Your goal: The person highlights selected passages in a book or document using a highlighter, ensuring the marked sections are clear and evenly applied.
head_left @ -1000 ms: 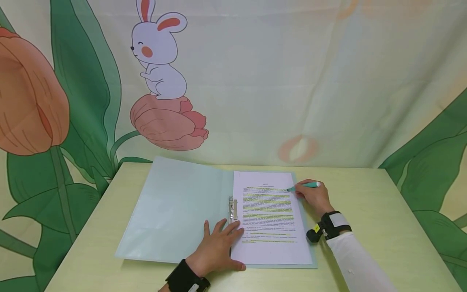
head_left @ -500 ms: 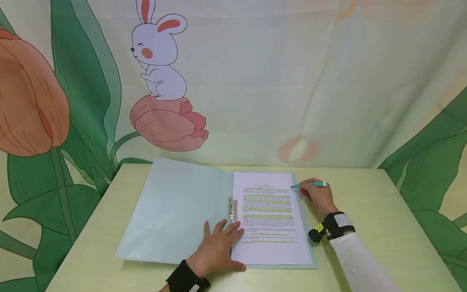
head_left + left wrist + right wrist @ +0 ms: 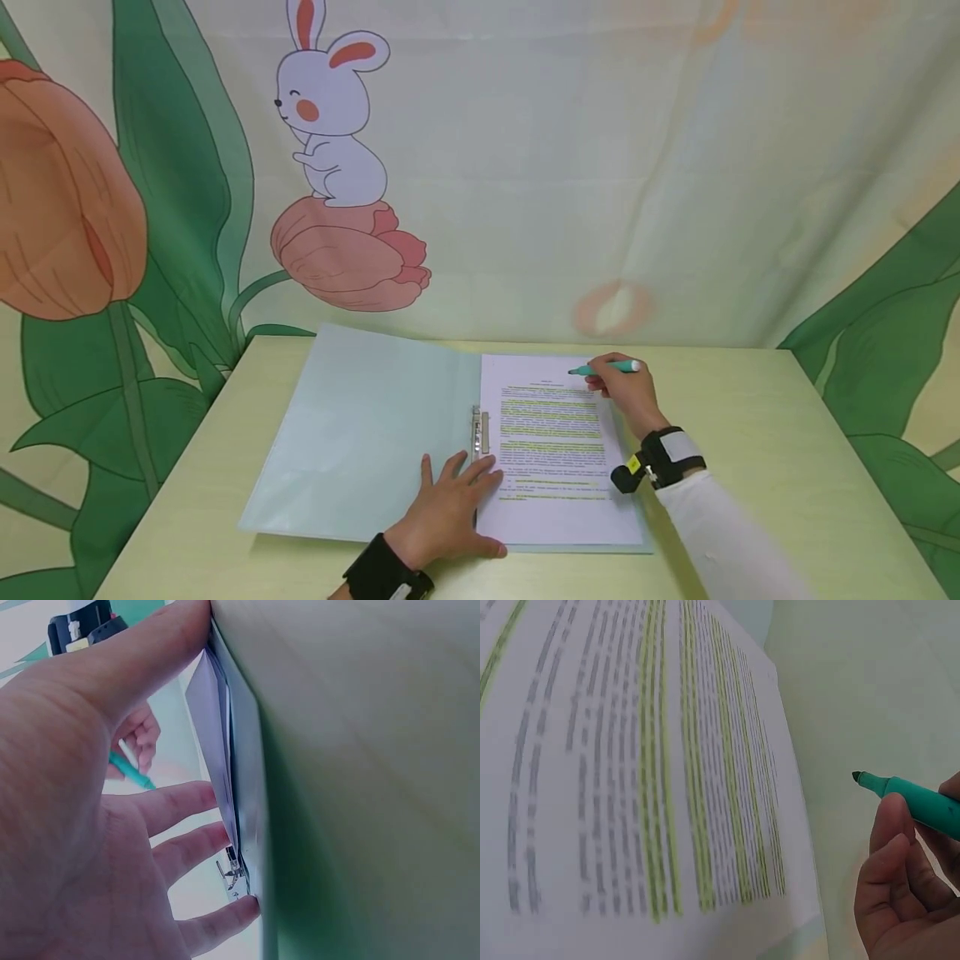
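Observation:
My right hand (image 3: 630, 395) pinches a teal highlighter (image 3: 603, 367), its tip pointing left over the top of a printed page (image 3: 558, 525). In the right wrist view, the dark chisel tip (image 3: 856, 777) is uncapped and stands apart from the paper. Yellow-green strokes mark many lines of the page's text. The page lies in the right half of an opened pale blue folder (image 3: 360, 433). Fingers spread, my left hand (image 3: 441, 515) rests on the lower part of the folder's spine and the page's left edge. Its thumb reaches the folder's near edge, as the left wrist view shows.
A metal clip (image 3: 476, 427) runs along the folder's spine, just beyond the left fingertips. The folder's left cover is tilted slightly up off the light wooden table (image 3: 780, 467). Behind the table hangs a printed cloth (image 3: 525, 167) with a rabbit and tulips.
My right hand first drew the highlighter rightward off the upper text lines, then moved it left and up over the page's top margin. The left hand stays in place.

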### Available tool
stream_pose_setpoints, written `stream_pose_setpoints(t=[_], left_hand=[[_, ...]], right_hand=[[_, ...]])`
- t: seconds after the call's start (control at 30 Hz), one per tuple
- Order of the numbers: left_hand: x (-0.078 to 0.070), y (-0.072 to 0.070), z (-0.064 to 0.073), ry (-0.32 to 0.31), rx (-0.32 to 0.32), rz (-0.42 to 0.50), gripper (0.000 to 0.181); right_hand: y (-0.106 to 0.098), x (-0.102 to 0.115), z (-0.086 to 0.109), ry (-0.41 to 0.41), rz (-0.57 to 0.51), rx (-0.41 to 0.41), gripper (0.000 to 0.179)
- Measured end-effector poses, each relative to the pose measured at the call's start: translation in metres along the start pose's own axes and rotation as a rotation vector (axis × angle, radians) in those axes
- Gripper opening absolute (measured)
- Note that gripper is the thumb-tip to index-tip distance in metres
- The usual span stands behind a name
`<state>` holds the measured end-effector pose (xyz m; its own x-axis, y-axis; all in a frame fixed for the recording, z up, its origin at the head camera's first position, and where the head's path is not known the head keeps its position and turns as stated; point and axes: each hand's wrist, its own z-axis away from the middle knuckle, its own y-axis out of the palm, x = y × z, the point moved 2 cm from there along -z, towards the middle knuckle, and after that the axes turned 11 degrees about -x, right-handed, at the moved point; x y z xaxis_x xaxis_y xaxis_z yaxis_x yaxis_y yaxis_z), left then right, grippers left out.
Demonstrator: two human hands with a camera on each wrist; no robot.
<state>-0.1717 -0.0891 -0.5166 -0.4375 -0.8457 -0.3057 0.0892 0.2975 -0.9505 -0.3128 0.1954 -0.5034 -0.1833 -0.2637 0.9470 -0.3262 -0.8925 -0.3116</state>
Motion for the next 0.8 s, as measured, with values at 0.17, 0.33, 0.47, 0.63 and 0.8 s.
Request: stream_pose_setpoints(t=[0.17,0.33,0.47,0.63,0.8], left_hand=[[0.001,-0.001,0.001,0.002,0.002,-0.003,0.096],[0.002,-0.001,0.001,0.01,0.003,-0.006,0.096],[0.003,0.0,0.001,0.01,0.012,-0.006,0.096],[0.003,0.0,0.001,0.012,0.013,-0.008,0.095],[0.003,0.0,0.001,0.01,0.015,-0.022,0.096]], right_hand=[[0.026,0.007,0.011,-0.034,-0.048,0.076,0.026],[0.048,0.01,0.02,-0.045,-0.1,0.158,0.024],[0.059,0.011,0.026,-0.045,-0.106,0.176,0.024],[0.068,0.012,0.03,-0.035,-0.112,0.183,0.023],[0.075,0.01,0.029,-0.028,-0.075,0.16,0.023]])
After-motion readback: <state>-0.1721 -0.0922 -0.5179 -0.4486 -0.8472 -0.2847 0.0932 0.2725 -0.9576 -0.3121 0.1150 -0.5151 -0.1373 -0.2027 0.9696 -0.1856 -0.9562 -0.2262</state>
